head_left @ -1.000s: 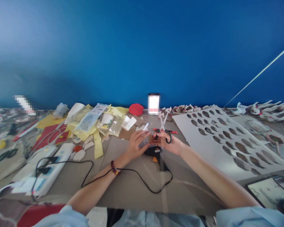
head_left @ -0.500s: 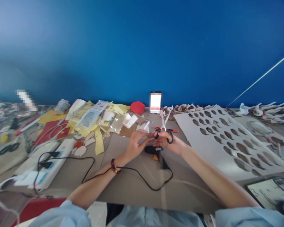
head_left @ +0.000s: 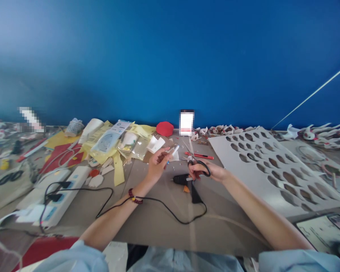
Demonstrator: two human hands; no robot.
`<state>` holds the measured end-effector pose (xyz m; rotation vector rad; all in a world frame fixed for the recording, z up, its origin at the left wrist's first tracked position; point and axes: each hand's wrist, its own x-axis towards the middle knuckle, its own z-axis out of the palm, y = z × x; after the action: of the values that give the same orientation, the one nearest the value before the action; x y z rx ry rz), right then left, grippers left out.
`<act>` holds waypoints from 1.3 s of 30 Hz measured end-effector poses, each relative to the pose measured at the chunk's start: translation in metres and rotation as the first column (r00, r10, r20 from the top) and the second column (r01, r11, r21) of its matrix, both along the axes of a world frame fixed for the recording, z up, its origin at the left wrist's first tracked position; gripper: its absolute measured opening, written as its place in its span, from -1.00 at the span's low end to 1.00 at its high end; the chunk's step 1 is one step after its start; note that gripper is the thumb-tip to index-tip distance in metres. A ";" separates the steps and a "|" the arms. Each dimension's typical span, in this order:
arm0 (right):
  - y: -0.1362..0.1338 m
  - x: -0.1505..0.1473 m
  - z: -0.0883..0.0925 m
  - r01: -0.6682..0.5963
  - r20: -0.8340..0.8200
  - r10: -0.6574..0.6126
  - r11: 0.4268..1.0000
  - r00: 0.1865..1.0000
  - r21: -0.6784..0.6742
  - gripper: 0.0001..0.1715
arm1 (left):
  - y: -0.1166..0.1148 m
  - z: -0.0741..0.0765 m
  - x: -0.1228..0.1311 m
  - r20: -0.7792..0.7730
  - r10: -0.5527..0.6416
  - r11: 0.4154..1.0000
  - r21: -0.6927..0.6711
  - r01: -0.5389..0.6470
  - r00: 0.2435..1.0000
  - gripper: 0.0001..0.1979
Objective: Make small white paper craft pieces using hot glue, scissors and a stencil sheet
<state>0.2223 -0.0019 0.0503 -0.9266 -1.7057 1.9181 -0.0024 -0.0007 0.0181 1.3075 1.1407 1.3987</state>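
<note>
My left hand is closed in a pinch around a small brownish piece that I cannot make out, raised a little above the table. A white marker lies just beyond its fingertips. My right hand grips black-handled scissors, fingers through the loops; the blades point away and are hard to see. Below and between both hands lies a black glue gun with an orange trigger, its black cord looping toward me.
A white board with many cut-out holes fills the right side. A white power strip sits left, plastic bags and yellow sheets behind it. A red cap, a red knife, and a tablet are also there.
My hands have parted: the left one lifted up and left with the small piece, the right one drew back with the scissors, whose blades no longer stick upward.
</note>
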 end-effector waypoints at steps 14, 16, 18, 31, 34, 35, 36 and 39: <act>0.008 0.003 -0.006 -0.224 0.432 0.175 0.972 0.885 0.065 -0.50 | -0.005 0.008 0.002 0.095 0.071 0.997 0.014 -0.072 0.993 -0.68; 0.008 0.003 -0.007 -0.232 0.443 0.174 0.969 0.880 0.081 -0.50 | -0.008 0.011 0.003 0.108 0.045 0.999 0.006 -0.046 0.993 -0.68; 0.007 0.002 -0.005 -0.224 0.442 0.161 0.970 0.882 0.094 -0.50 | -0.010 0.013 0.006 0.120 0.008 1.000 -0.009 -0.007 0.993 -0.67; 0.001 -0.004 0.000 -0.217 0.428 0.154 0.971 0.891 0.102 -0.50 | -0.017 0.016 0.014 0.267 -0.183 0.970 -0.109 0.218 0.946 -0.60; -0.002 -0.006 0.004 -0.200 0.420 0.143 0.975 0.896 0.096 -0.52 | -0.018 0.016 0.013 0.264 -0.258 0.953 -0.089 0.290 0.929 -0.53; -0.002 -0.006 0.005 -0.198 0.416 0.143 0.976 0.898 0.093 -0.52 | -0.019 0.016 0.013 0.257 -0.287 0.945 -0.080 0.316 0.923 -0.50; -0.003 -0.007 0.006 -0.201 0.413 0.146 0.975 0.899 0.091 -0.53 | -0.019 0.016 0.012 0.250 -0.314 0.937 -0.071 0.341 0.916 -0.47; -0.004 -0.008 0.009 -0.209 0.406 0.153 0.973 0.901 0.096 -0.52 | -0.021 0.018 0.012 0.232 -0.367 0.920 -0.053 0.388 0.901 -0.44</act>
<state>0.2147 -0.0062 0.0590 -1.2032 -2.1974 1.7791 0.0094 -0.0222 0.0356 1.1948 0.7477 1.1480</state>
